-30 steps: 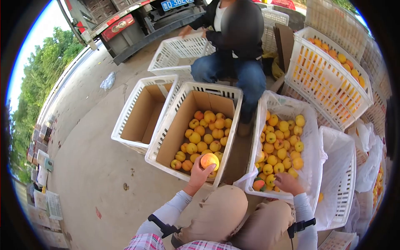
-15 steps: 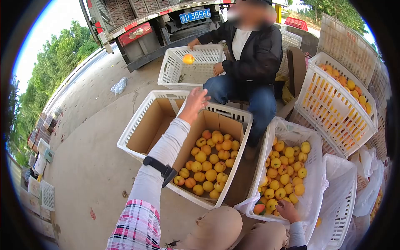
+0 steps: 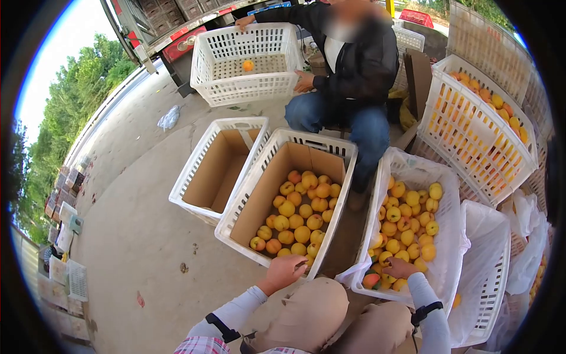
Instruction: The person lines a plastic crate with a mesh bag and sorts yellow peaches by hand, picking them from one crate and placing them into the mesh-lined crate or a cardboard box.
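My left hand [image 3: 285,272] is at the near rim of the cardboard-lined white crate [image 3: 239,241], its fingers loosely bent and apart, with no fruit visible in them. Yellow peaches [image 3: 302,233] cover part of that crate's floor. To the right, my right hand [image 3: 402,269] reaches into a plastic-lined crate [image 3: 451,236] heaped with yellow peaches [image 3: 407,224]. Its fingers curl down around a peach, which they partly hide. A redder peach [image 3: 371,280] with a leaf lies just left of that hand.
Opposite me sits a co-worker [image 3: 359,65], both hands on a tilted white crate [image 3: 247,94] with one peach [image 3: 247,65] inside. A second cardboard-lined crate [image 3: 218,171] stands left. Stacked at right is a peach-filled crate [image 3: 471,135]. Behind is a truck [image 3: 177,44].
My left hand has drawn back from above the crates to the near rim. The airborne peach now lies in the co-worker's crate, which has shifted left and tilted. My right hand moved slightly up in view.
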Tool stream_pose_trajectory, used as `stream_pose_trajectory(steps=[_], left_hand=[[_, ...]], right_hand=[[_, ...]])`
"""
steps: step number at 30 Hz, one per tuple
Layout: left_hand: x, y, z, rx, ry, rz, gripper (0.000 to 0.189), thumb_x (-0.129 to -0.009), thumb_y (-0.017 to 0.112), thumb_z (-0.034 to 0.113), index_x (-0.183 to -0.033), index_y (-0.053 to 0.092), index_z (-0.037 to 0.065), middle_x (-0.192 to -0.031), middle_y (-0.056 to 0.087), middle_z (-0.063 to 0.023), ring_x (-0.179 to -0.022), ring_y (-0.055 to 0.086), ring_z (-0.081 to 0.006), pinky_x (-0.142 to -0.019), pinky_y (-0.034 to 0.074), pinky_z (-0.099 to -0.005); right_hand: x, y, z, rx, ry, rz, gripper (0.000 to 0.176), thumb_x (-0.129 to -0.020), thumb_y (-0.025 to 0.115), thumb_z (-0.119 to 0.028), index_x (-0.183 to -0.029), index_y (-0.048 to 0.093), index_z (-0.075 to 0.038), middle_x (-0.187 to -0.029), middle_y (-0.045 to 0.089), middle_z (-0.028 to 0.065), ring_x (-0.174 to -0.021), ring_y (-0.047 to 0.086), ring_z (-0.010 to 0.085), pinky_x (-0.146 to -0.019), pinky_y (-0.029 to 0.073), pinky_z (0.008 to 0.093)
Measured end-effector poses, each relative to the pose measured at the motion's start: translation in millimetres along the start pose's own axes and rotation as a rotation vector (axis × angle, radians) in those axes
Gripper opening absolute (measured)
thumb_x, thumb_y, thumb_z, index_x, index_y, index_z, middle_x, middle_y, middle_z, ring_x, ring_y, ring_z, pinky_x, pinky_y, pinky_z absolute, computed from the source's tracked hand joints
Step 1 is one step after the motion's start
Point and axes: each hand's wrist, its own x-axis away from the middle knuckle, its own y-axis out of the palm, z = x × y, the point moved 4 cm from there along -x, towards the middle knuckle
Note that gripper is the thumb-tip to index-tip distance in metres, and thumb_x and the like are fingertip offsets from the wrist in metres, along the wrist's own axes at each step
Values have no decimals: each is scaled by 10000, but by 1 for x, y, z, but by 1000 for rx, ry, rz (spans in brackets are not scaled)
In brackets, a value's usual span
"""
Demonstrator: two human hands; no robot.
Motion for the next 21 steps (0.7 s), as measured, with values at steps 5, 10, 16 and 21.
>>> stream_pose_trajectory(steps=[5,10,16,21], left_hand=[[-4,1,2,-107,-21,107,156,-782,627,226,-825,628,76,-743,614,-87,-679,598,-277,-578,470,-366],[-2,4,4,-153,5,172,123,-769,636,213,-786,630,91,-718,605,-76,-658,594,-262,-564,466,-365],[-2,-20,16,-136,8,155,191,-758,644,163,-922,628,66,-973,584,-122,-861,583,-279,-726,476,-359],[1,-208,84,-691,301,780,500,-728,661,98,-1191,494,13,-1334,363,-205,-1257,336,-377,-1030,287,-469]], right_hand=[[-21,3,-11,245,6,-180,659,-725,625,-420,-1250,487,-47,-1170,572,186,-1057,555,335,-905,438,373],[-20,14,-28,179,-33,-233,516,-771,562,-321,-1201,526,-38,-1094,607,175,-1009,579,316,-870,452,374],[-29,43,0,-102,70,-328,393,-814,469,-239,-1143,559,-43,-968,642,134,-865,621,242,-782,483,345],[-23,28,-16,-115,-22,-265,374,-810,475,-266,-1073,567,-16,-907,639,138,-727,636,219,-699,500,328]])
